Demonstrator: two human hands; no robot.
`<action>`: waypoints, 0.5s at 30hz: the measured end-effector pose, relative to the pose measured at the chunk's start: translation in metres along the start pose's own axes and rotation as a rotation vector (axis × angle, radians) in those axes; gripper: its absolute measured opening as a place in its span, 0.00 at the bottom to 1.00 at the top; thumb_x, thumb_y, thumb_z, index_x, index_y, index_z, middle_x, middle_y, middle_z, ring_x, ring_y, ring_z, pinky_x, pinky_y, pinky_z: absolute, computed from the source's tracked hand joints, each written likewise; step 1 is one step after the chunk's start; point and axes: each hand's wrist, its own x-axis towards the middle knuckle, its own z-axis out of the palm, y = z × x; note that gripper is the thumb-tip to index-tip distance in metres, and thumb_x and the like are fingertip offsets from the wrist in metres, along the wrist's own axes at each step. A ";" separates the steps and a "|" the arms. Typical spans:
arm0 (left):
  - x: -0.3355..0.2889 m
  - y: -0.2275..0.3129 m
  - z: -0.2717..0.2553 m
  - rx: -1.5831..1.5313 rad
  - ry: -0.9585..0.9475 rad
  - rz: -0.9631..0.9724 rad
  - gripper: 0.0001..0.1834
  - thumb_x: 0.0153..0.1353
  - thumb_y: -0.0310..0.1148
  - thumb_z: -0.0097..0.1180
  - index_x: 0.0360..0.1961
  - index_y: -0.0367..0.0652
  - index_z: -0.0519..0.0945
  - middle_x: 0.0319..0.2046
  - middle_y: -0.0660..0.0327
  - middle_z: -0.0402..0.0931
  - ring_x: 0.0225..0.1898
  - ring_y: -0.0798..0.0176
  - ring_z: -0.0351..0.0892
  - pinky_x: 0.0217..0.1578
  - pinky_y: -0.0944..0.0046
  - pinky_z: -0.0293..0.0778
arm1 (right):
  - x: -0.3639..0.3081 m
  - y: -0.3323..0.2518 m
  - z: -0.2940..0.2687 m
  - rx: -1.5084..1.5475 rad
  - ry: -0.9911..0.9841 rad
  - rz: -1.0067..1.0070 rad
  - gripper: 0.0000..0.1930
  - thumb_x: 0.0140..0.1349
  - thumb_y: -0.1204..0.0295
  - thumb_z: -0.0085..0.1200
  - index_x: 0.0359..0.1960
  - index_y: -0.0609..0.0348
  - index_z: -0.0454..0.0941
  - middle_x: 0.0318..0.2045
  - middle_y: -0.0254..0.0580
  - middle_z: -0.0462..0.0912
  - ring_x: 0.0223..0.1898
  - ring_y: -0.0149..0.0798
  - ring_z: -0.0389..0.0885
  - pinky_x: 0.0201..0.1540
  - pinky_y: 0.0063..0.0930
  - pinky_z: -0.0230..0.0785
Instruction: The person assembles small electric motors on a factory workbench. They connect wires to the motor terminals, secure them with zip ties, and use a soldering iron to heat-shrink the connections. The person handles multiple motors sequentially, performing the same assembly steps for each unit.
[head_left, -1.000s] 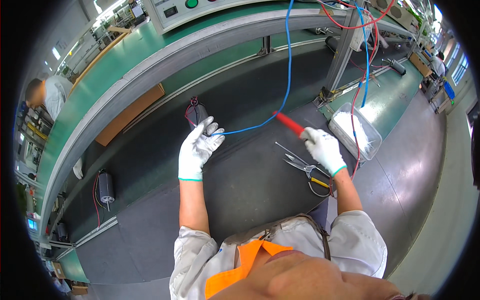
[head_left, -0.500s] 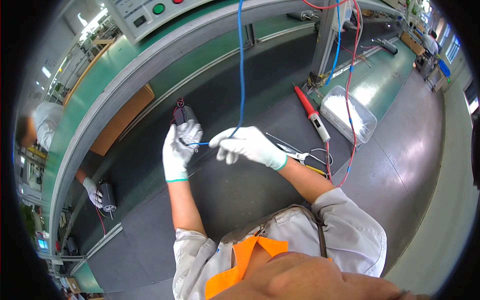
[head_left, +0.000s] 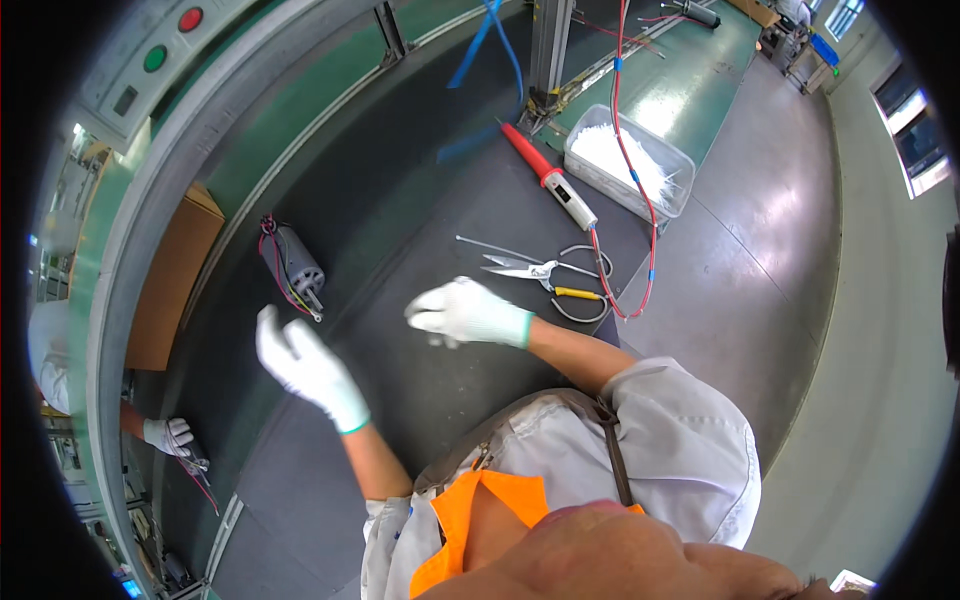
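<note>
The small grey cylindrical motor with red wires [head_left: 291, 266] lies on the dark surface [head_left: 420, 400], left of centre, long axis slanting toward lower right. The white-gloved left hand [head_left: 305, 365], empty and spread, hovers just below it, nearer than the empty, loosely open right hand [head_left: 462, 313].

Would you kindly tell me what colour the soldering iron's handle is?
The soldering iron has a red handle with a white rear section, seen in the head view.

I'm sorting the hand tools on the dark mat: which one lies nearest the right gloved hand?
The metal scissors with yellow-trimmed handles lie nearest the white-gloved right hand. The red-handled soldering iron lies farther off, beside the clear plastic tub.
</note>
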 end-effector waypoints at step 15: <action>-0.100 0.049 0.085 -0.313 -0.558 0.243 0.26 0.65 0.27 0.55 0.64 0.32 0.73 0.63 0.46 0.72 0.65 0.44 0.69 0.68 0.48 0.63 | 0.084 0.058 -0.039 -0.005 0.260 -0.421 0.19 0.68 0.73 0.54 0.60 0.57 0.79 0.34 0.38 0.89 0.36 0.29 0.88 0.42 0.25 0.80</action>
